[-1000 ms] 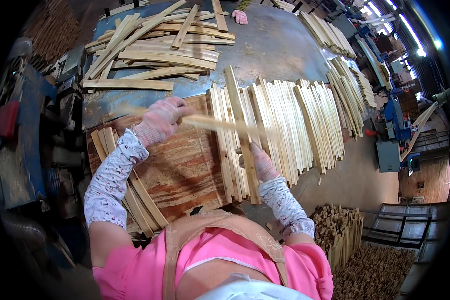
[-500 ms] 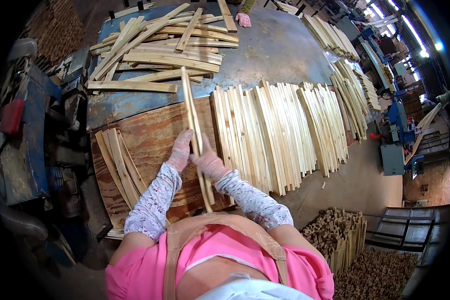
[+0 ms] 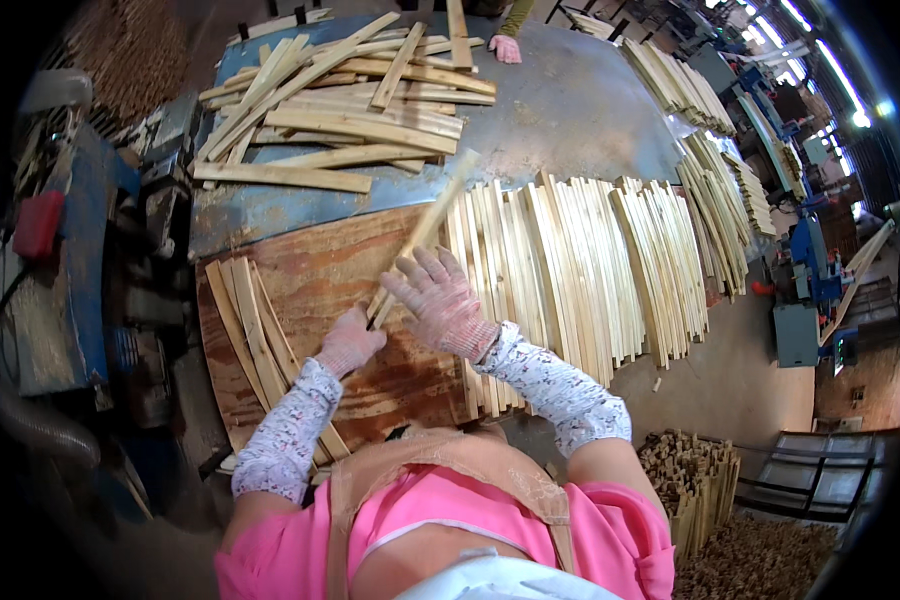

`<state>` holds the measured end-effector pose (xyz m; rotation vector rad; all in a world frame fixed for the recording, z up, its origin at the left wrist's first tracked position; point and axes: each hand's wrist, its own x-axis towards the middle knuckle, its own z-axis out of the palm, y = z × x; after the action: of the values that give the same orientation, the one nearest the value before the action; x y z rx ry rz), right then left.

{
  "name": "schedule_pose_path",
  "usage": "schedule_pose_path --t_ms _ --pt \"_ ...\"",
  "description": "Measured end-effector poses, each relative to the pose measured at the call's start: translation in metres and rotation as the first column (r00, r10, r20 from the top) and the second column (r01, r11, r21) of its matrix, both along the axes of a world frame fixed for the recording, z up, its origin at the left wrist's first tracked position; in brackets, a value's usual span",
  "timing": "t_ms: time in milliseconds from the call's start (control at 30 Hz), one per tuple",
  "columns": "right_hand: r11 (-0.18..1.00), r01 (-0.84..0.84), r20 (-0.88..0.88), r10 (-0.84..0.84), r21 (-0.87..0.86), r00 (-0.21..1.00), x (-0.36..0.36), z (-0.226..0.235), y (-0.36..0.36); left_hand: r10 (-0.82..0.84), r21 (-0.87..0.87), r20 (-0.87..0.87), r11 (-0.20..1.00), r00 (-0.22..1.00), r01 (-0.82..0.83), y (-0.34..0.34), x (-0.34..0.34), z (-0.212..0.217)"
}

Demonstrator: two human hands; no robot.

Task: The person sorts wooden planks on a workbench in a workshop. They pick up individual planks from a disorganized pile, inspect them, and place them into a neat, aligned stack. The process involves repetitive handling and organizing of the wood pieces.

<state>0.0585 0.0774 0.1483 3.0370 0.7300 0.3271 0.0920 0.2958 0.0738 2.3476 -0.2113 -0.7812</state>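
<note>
In my gloved left hand (image 3: 352,342) is the near end of a pale wooden slat (image 3: 436,212), the fingers closed on it. The slat slants away to the right and its far part is blurred. My gloved right hand (image 3: 442,300) is held over the slat's lower part with fingers spread; whether the palm touches it I cannot tell. Close to the right hand, a row of slats (image 3: 570,260) lies side by side. Beneath my hands is a reddish plywood board (image 3: 310,240).
A loose heap of slats (image 3: 360,125) lies on the blue-grey metal table (image 3: 560,110). A co-worker's gloved hand (image 3: 506,48) rests at the far edge. Several slats (image 3: 255,330) lie on the board's left side. Machinery (image 3: 70,270) stands left; bundled sticks (image 3: 690,480) stand at lower right.
My right hand has opened and moved up and right. The left hand has moved down and left; the slat now tilts right, with one piece visible where two long edges showed before.
</note>
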Motion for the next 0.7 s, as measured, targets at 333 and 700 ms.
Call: schedule_pose_path --t_ms 333,700 --pt "0.847 0.500 -0.821 -0.408 -0.178 0.399 -0.005 0.067 -0.052 -0.392 0.122 0.720 0.884 0.573 0.451 -0.040 0.056 0.056" --pt "0.176 0.966 -0.383 -0.893 0.188 0.237 -0.106 -0.062 -0.329 -0.028 -0.315 -0.148 0.949 0.989 -0.020 -0.135 -0.056 -0.112"
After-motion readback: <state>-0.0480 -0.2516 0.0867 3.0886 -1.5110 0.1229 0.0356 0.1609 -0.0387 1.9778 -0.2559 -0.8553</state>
